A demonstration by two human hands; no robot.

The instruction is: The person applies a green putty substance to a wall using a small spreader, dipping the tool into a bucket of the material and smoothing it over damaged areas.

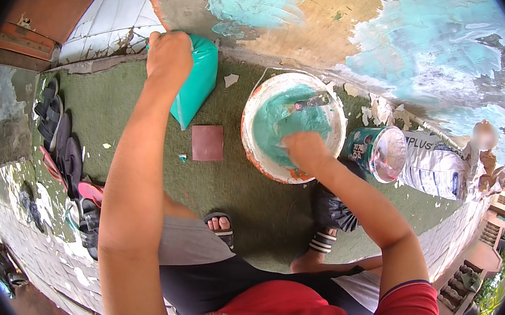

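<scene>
My left hand (171,54) is closed around the gathered top of a turquoise plastic bag (198,81). The bag looks full and tapers to a pointed lower corner above the green floor. Over a white bucket (246,150) my right hand (307,151) is bent in a fist, its fingertips at the turquoise paste (300,130). Whether those fingers grip a tool is hidden. A paste-smeared tool handle (312,102) lies across the paste near the far side of the bucket. Between bag and bucket, a square of reddish sandpaper (207,142) lies flat.
A plastic tub (367,152) and a white paper sack (434,168) stand right of the bucket. Peeled paint flakes (384,111) lie along the patched wall (338,29). Several sandals (51,115) line the left side. My feet (221,225) are below the bucket.
</scene>
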